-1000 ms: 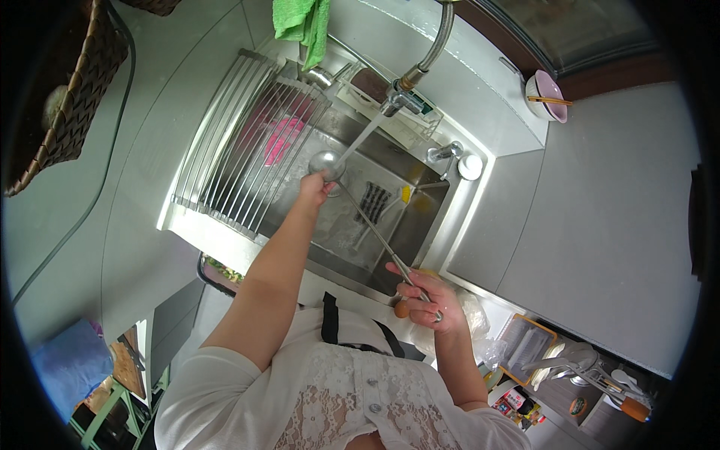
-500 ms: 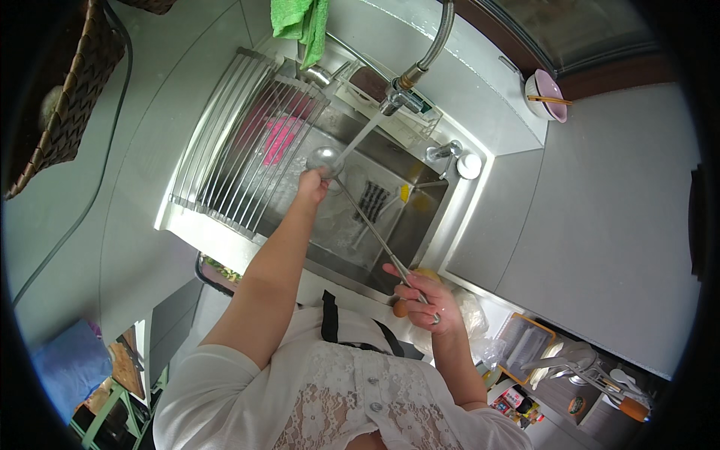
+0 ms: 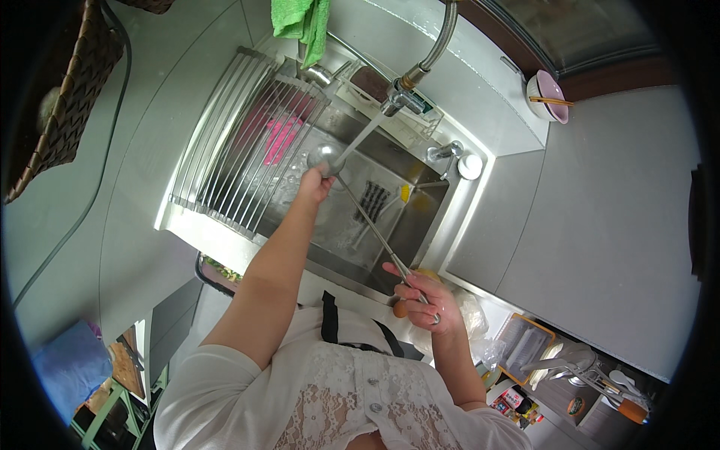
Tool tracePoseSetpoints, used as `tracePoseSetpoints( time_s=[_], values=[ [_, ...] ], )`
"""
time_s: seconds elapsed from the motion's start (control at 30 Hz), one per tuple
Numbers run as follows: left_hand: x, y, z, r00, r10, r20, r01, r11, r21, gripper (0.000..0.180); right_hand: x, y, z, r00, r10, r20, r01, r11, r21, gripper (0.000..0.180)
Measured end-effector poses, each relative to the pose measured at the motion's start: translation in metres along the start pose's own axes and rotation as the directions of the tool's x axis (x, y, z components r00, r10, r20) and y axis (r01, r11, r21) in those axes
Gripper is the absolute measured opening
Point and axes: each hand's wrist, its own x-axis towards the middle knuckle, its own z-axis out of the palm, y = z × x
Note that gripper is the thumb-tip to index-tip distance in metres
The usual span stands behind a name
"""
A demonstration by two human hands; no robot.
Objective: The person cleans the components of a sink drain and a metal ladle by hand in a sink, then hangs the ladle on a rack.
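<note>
A long metal ladle [image 3: 365,216] slants across the sink [image 3: 409,159]. Its bowl lies under the stream from the faucet [image 3: 402,97]. My left hand [image 3: 316,184] is closed on the ladle at the bowl's near edge; some of its fingers are hidden behind the bowl. Near the sink's front edge, my right hand [image 3: 433,298] grips the end of the handle, with the index finger pointing out along it. Below the ladle, in the sink, lie a dark striped cloth [image 3: 371,201] and a small yellow-ended tool [image 3: 405,193].
A metal slatted drying rack [image 3: 232,142] covers the sink's left side, with something pink [image 3: 281,139] beneath. A green towel [image 3: 301,26] hangs at the back. A pink-and-white bowl [image 3: 547,96] with chopsticks stands on the right. A woven basket [image 3: 79,97] is far left.
Both hands keep their hold on the ladle and have hardly moved. The water goes on running, and the splashing in the sink by the bowl looks a little different.
</note>
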Motion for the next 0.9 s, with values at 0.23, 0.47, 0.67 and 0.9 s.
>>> tracePoseSetpoints(
  time_s=[0.23,0.47,0.67,0.9],
  values=[
    [0.008,-0.005,-0.003,1.000,0.014,-0.011,-0.014,0.999,0.046,0.014,0.002,0.000,-0.003,0.999,0.009,0.034,-0.011,0.999,0.051,0.042],
    [0.016,-0.001,-0.015,0.995,-0.016,0.103,0.017,1.000,-0.014,0.014,0.002,0.001,-0.003,0.998,0.031,0.055,-0.035,0.997,0.073,0.042],
    [0.004,-0.006,0.003,0.991,0.069,-0.119,-0.057,0.993,0.098,0.014,0.002,0.000,-0.002,1.000,0.014,-0.019,-0.014,1.000,0.028,0.036],
    [0.013,0.001,-0.016,0.997,0.064,-0.042,-0.066,0.996,-0.057,0.022,0.004,0.003,-0.007,0.994,0.060,0.093,-0.070,0.991,0.110,0.042]
  ],
)
